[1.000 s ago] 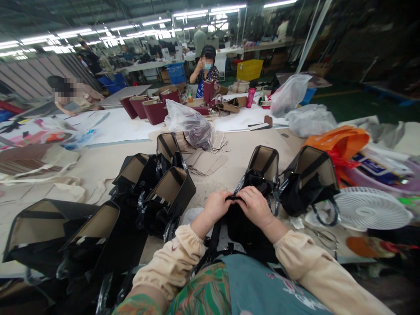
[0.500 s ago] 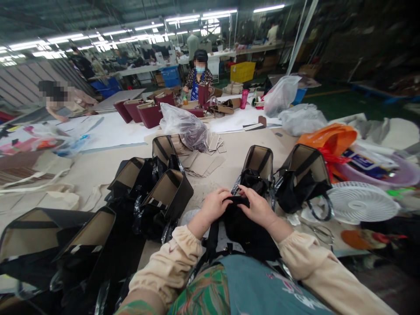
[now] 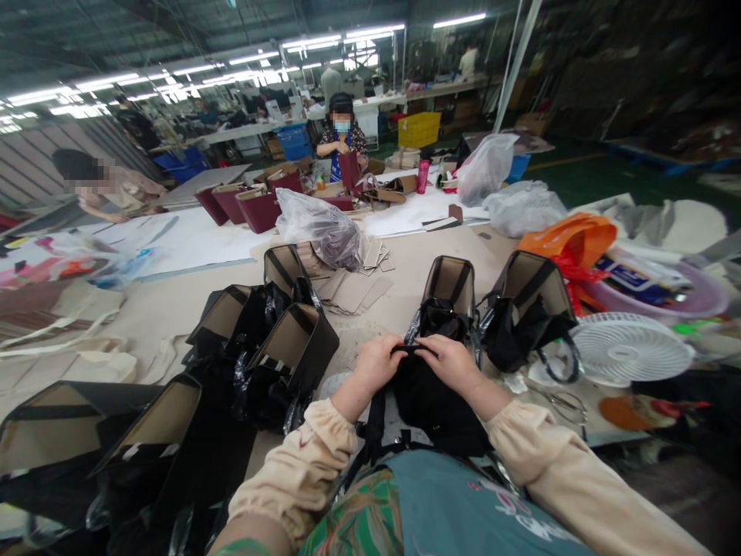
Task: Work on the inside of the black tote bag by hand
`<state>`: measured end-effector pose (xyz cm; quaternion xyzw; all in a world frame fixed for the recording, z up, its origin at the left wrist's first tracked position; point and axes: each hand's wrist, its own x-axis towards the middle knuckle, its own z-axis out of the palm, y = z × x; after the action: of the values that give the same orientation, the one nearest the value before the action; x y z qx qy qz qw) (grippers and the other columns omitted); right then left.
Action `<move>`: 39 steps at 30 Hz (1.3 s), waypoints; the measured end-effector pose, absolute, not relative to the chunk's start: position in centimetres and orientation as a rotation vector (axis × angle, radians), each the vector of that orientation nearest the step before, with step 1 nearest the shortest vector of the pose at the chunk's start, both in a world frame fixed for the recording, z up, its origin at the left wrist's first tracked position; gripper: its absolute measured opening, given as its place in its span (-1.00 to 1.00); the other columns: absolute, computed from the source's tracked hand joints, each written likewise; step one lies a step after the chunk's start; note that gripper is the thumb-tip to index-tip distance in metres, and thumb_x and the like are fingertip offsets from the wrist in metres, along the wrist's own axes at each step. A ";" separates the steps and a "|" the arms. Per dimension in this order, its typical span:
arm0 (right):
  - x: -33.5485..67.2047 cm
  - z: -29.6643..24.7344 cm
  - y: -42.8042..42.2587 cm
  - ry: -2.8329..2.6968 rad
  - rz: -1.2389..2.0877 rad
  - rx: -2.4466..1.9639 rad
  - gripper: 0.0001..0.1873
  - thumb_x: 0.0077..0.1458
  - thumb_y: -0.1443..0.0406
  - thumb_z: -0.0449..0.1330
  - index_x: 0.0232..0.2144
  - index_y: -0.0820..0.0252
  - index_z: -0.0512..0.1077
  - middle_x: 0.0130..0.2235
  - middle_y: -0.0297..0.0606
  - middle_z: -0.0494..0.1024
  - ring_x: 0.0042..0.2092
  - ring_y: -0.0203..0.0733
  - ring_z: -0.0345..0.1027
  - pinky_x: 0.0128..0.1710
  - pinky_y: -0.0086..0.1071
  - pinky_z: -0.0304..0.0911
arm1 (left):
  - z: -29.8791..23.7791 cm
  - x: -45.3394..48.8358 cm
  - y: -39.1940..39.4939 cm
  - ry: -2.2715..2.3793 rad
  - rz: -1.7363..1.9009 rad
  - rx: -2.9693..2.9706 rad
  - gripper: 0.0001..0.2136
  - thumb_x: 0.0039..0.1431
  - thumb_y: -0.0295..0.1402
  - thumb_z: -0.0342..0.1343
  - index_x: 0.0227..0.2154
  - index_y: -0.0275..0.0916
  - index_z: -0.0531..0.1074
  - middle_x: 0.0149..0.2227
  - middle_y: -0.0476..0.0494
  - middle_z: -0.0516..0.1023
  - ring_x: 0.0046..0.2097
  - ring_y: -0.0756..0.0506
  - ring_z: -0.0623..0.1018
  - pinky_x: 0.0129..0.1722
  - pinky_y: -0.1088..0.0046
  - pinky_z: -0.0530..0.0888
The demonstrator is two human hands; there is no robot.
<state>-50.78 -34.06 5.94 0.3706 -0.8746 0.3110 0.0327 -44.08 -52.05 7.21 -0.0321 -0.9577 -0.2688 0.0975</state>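
1. Two hands meet at the near edge of the table (image 3: 174, 293) – left hand (image 3: 376, 363) and right hand (image 3: 452, 363), knuckles up, fingertips almost touching each other.
2. Both are clenched on the far end of a black bag (image 3: 431, 405), pinching its edge between thumbs and curled fingers.
3. Bag position: it lies in front of the person's chest, half on the table edge, half toward the lap.
4. Long axis runs straight away from the person; the pinched end points toward the far side of the table, the other end drops out of sight below the sleeves.
5. Black strap (image 3: 376, 421) hangs from the bag under the left wrist.
6. Just beyond the hands, an open bag (image 3: 455, 287) shows its tan lining; a second one (image 3: 536, 297) tilts beside it on the right.
7. Left side – a cluster of open bags (image 3: 289, 340), mouths facing the camera.
8. White fan (image 3: 634, 349) lies flat at right, scissors (image 3: 564, 405) near it.
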 end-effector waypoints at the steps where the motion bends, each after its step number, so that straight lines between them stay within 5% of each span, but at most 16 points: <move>1: -50.8 6.0 -34.1 -2.699 0.940 1.137 -0.77 0.12 0.24 0.10 -0.18 0.13 0.46 -0.22 -0.25 0.53 -0.19 -0.21 0.41 -0.15 -0.37 0.32 | 7.2 -44.1 -52.0 -2.842 -0.781 -0.090 -0.84 0.10 -0.35 0.10 -0.23 -0.19 0.42 -0.24 -0.06 0.53 -0.19 -0.07 0.50 -0.17 0.42 0.41; 39: -50.7 6.4 -35.0 -2.758 0.605 1.112 -0.75 0.17 0.22 0.00 -0.26 0.12 0.46 -0.27 -0.27 0.52 -0.22 -0.25 0.38 -0.27 -0.44 0.23 | 6.9 -45.4 -51.3 -2.901 -0.666 0.014 -0.84 0.16 -0.36 0.01 -0.28 -0.19 0.48 -0.27 -0.08 0.56 -0.21 -0.05 0.50 -0.18 0.47 0.38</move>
<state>-50.68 -34.99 6.42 0.3659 -0.9075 0.1992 0.0532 -45.41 -51.26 6.89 0.0046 -0.9713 -0.2229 0.0822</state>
